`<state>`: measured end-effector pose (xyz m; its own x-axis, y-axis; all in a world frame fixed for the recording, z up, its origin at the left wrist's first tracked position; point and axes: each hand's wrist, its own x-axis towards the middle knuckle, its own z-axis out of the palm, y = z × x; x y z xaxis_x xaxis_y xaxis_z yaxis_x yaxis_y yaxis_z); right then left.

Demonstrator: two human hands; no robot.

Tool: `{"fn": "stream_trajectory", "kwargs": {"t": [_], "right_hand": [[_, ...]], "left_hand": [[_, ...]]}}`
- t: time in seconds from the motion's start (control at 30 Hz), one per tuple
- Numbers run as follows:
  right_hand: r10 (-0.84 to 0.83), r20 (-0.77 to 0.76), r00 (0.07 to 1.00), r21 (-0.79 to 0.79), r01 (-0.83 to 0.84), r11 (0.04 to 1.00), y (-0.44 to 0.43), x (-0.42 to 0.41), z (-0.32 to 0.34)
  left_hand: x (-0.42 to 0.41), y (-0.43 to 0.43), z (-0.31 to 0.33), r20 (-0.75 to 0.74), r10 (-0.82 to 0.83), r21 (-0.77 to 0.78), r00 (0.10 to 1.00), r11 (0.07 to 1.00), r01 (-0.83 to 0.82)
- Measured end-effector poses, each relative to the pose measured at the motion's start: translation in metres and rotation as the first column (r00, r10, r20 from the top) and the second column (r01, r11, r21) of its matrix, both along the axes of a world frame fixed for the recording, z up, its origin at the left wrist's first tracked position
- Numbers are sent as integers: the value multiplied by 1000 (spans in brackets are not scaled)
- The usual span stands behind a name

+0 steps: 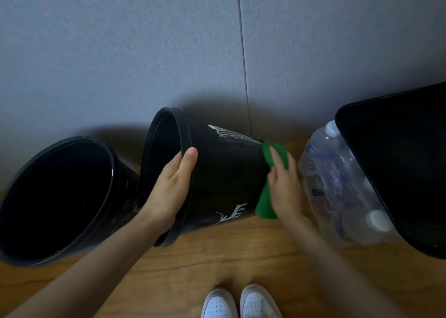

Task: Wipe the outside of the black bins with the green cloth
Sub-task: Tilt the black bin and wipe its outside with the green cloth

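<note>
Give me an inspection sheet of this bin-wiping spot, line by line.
Surface: wooden floor.
Job's things: middle black bin tipped on its side; green cloth against its base end; left black bin tilted, mouth toward the camera; right black bin partly out of frame.
Clutter: pack of plastic bottles against the right black bin.
Grippers: left hand grips the middle black bin's rim; right hand presses the green cloth, fingers straight.
Cables: nothing seen.
Surroundings: grey wall behind; shoes at the bottom edge.
</note>
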<state>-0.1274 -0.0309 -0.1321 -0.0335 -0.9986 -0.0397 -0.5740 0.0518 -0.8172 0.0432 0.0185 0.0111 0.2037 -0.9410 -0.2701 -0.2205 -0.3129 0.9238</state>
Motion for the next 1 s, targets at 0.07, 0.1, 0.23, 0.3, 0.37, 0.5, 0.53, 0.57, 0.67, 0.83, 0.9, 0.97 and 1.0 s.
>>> {"fn": "stream_trajectory", "kwargs": {"t": [0.07,0.1,0.23,0.3,0.37,0.5,0.53,0.57,0.67,0.83,0.9,0.97,1.0], "right_hand": [[-17,-20,1000,59,19,998,-5,-13,-11],[-29,-21,999,78,31,996,-7,-16,-14],[-20,-40,999,84,24,996,-8,-14,-9],[25,-76,997,-6,-25,1000,-3,-2,7],[62,-95,994,-114,-73,991,3,17,30],[186,-82,979,-318,-202,926,17,55,77],[217,-80,973,-355,-231,906,20,61,82],[238,-74,968,-382,-248,890,22,64,85],[266,-76,961,-390,-275,879,18,60,80],[122,-147,981,-154,-145,977,-9,18,33],[88,-185,979,-71,-103,992,-14,-1,15],[68,-191,979,2,-69,998,-17,-15,1],[63,-189,980,37,-57,998,-20,-20,-5]], "left_hand": [[-4,0,-1,-6,-40,-4,999,999,40],[-5,0,-2,-2,-49,-4,999,999,49],[-2,1,-2,18,-23,-4,1000,1000,23],[0,3,-2,14,-8,-2,1000,1000,8],[-1,3,-2,21,-17,-8,1000,1000,17],[-4,4,-3,14,-29,-14,999,999,29],[-5,5,-3,-3,-34,-15,999,999,33],[-6,6,-2,-27,-35,-12,999,999,34],[-10,6,1,-66,-24,10,998,1000,25],[-3,9,-1,7,-41,-1,999,999,41],[0,10,-2,26,-57,6,998,998,57],[0,11,-3,38,-67,8,997,998,67],[-1,11,-3,40,-76,10,996,997,75]]}}
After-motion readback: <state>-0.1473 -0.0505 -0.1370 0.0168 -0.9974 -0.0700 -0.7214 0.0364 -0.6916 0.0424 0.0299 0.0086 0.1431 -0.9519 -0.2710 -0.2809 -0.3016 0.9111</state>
